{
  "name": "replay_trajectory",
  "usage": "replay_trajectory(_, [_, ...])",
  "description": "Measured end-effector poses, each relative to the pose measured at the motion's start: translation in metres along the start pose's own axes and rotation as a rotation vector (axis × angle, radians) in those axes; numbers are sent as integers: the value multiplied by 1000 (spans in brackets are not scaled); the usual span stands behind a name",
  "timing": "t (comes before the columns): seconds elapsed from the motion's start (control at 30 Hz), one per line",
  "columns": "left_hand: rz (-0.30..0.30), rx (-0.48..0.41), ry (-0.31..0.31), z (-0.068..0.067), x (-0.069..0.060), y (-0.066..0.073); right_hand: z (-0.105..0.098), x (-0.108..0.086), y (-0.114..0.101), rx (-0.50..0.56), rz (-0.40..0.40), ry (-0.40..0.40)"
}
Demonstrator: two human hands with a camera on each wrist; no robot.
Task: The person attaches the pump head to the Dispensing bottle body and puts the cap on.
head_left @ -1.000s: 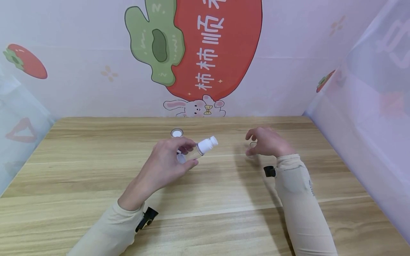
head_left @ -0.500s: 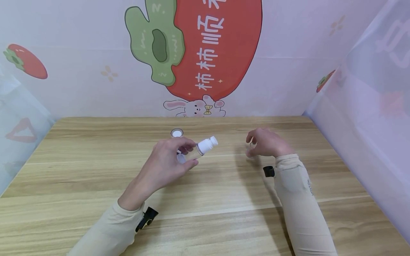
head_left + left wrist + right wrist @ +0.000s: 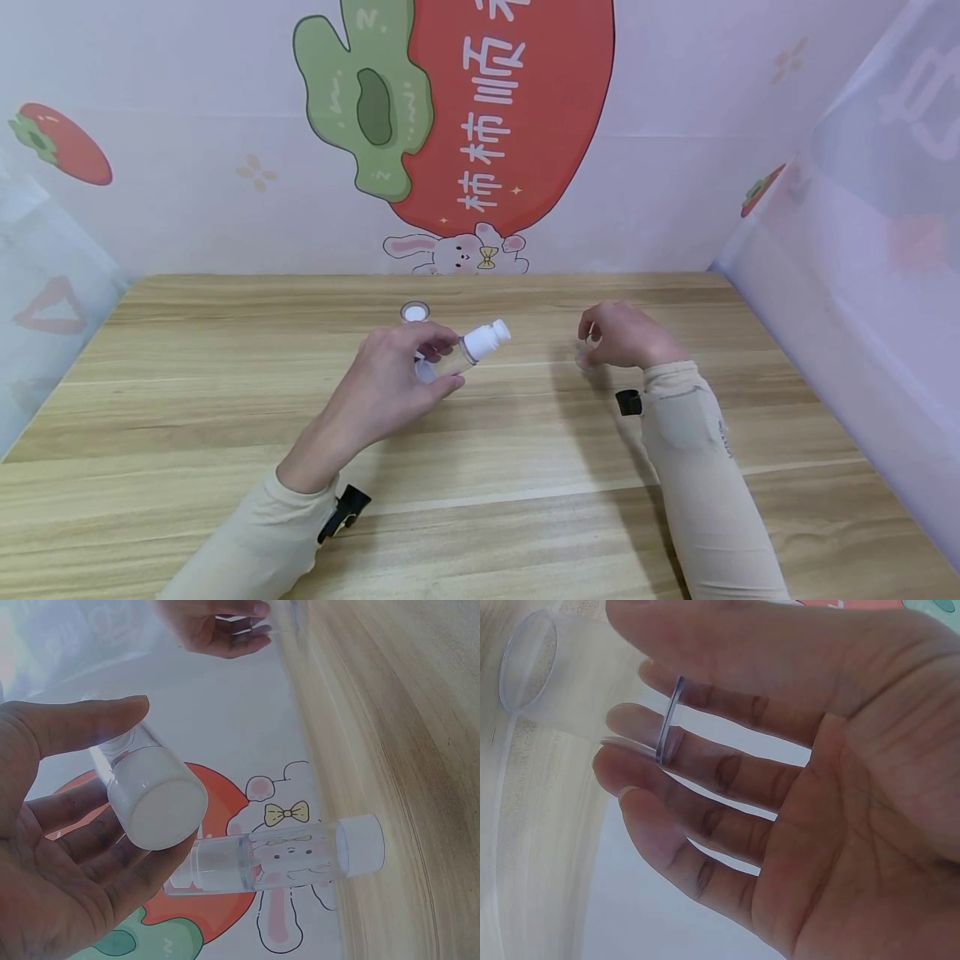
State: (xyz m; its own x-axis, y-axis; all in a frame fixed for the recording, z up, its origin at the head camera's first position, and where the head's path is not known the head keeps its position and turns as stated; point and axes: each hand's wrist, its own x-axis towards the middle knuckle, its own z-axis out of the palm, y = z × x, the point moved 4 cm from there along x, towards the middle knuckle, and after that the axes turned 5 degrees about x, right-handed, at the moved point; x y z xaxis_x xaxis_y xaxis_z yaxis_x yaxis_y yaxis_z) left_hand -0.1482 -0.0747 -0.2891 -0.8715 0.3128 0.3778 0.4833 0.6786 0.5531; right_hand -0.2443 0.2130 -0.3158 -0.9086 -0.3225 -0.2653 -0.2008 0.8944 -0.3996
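Note:
My left hand (image 3: 386, 371) holds a small clear pump bottle (image 3: 482, 341) above the table, tilted so its white pump head points up and right. Its round white base (image 3: 166, 810) faces the left wrist camera, with thumb and fingers round the clear body. Just behind stands a second clear bottle (image 3: 292, 859), upright, partly hidden by the left hand in the head view. On the right, the thumb and fingers of my right hand (image 3: 628, 335) pinch a clear cylindrical cap (image 3: 577, 675) near the tabletop. Through its clear wall the fingertips show.
A wood-grain table (image 3: 495, 483) spreads beneath both hands. A printed cloth backdrop (image 3: 652, 150) rises at the table's far edge, and sheer white side cloths (image 3: 862, 275) flank it. Black wrist cameras (image 3: 347, 512) are strapped to both sleeves.
The right hand's thumb and fingers have drawn closer together round the clear cap, and the hand has shifted very slightly. The left hand and its pump bottle have stayed in place.

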Motion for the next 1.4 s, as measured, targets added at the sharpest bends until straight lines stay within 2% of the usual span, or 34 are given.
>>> replay_trajectory(0.2, [-6, -14, -10, 1, 1, 0, 0, 0, -1, -37, -16, 10])
replay_trajectory(0.43, [-2, -15, -7, 1, 1, 0, 1, 0, -1, -27, 0, 4])
replay_trajectory(0.73, [-8, -16, -9, 1, 0, 0, -1, -2, -6, -43, -18, 37])
replay_trajectory(1.4, [-36, 28, -4, -2, 0, -2, -24, -30, -43, 26, -194, 207])
